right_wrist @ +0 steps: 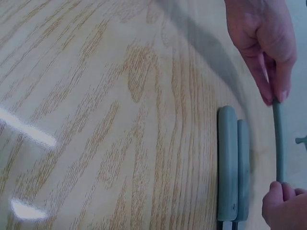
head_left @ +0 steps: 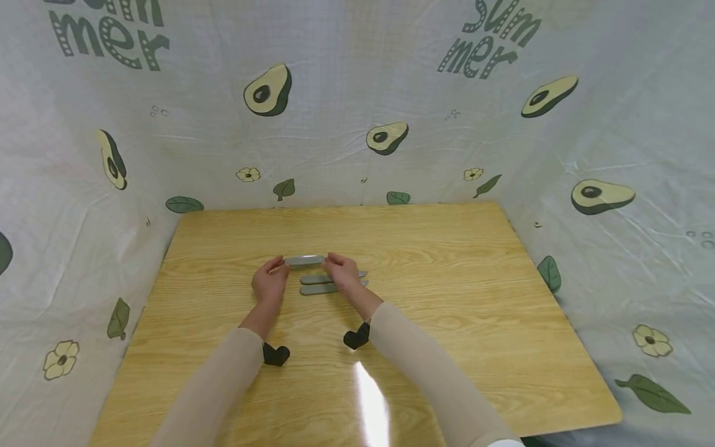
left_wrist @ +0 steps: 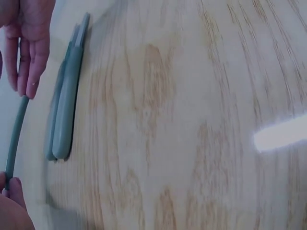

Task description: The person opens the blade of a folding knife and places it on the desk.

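Both hands hold up a slim grey-green knife handle [head_left: 304, 261] between them, level and toward the far side of the two knives on the table. My left hand [head_left: 270, 282] pinches its left end between thumb and fingers. At the right end, my right hand [head_left: 342, 270] pinches it, and the blade part is hidden there. Close in front lie two similar knives, a farther knife [head_left: 315, 279] and a nearer knife [head_left: 317, 289], side by side with grey-green handles to the left and metal ends to the right. My right hand and wrist partly cover them in the head view.
The wood-grain table [head_left: 447, 279] has a bright light reflection near its front. A white cloth [head_left: 329, 174] printed with avocados and leaves hangs behind and along the sides. Dark heart-shaped pieces [head_left: 276, 355] hang at both wrists.
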A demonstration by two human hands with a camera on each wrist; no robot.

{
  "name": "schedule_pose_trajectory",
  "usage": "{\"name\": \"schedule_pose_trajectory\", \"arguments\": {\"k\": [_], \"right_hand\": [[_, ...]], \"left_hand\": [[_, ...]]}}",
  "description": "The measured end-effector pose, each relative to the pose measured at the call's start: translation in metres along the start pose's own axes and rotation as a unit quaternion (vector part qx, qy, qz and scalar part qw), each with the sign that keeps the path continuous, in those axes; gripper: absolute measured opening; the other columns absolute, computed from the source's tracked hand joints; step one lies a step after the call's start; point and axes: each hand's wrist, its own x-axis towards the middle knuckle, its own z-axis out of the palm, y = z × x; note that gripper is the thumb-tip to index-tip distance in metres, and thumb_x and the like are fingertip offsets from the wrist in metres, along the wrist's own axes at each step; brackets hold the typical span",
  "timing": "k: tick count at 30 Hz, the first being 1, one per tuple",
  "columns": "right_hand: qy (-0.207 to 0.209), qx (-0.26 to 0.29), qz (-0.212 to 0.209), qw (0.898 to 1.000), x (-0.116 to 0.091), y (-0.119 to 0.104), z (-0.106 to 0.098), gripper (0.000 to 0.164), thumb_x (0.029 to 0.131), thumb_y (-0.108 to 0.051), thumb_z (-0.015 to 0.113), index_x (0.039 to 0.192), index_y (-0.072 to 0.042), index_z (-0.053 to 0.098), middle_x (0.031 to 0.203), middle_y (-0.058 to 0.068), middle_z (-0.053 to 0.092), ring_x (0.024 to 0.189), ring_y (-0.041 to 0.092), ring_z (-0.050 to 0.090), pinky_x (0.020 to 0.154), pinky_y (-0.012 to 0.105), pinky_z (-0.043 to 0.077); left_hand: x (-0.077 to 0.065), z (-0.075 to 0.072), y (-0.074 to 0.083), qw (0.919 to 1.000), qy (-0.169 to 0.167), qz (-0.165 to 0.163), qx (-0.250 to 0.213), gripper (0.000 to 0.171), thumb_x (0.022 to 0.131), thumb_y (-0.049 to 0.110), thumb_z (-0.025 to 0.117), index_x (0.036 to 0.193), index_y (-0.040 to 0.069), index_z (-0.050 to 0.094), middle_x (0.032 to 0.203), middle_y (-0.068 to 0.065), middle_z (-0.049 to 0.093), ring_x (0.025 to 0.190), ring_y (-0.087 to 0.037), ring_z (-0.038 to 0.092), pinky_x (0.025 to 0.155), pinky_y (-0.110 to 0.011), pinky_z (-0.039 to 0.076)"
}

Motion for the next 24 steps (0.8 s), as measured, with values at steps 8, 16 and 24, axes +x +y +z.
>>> {"name": "schedule_pose_trajectory", "arguments": {"k": [8, 16, 24], "right_hand": [[0.088, 0.04, -0.016, 0.995, 0.004, -0.001, -0.006, 0.034, 0.091, -0.013, 0.067, 0.123, -0.001, 0.064, 0.103, 0.007, 0.068, 0.09, 0.014, 0.062, 0.071, 0.02, 0.052], [0.102, 0.049, -0.03, 0.993, 0.005, 0.0, -0.021, 0.027, 0.088, -0.008, 0.07, 0.113, 0.0, 0.069, 0.097, 0.006, 0.069, 0.088, 0.016, 0.064, 0.078, 0.036, 0.054], [0.094, 0.064, -0.023, 0.993, 0.009, 0.001, -0.033, 0.022, 0.086, -0.006, 0.071, 0.107, 0.001, 0.07, 0.091, -0.001, 0.066, 0.08, 0.006, 0.059, 0.099, 0.046, 0.052]], "left_hand": [[-0.006, 0.008, 0.009, 0.9985, -0.029, -0.005, -0.045, 0.037, 0.086, 0.013, 0.071, 0.123, 0.007, 0.067, 0.119, -0.012, 0.067, 0.071, 0.01, 0.059, 0.06, -0.006, 0.05], [-0.013, 0.019, 0.013, 0.9962, -0.06, 0.011, -0.062, 0.033, 0.083, 0.012, 0.075, 0.115, 0.004, 0.07, 0.095, 0.004, 0.067, 0.071, 0.008, 0.061, 0.062, -0.007, 0.051], [-0.015, 0.023, 0.012, 0.9924, -0.099, -0.013, -0.072, 0.03, 0.085, 0.009, 0.074, 0.112, -0.001, 0.069, 0.086, 0.008, 0.068, 0.074, 0.002, 0.062, 0.074, -0.014, 0.058]]}}
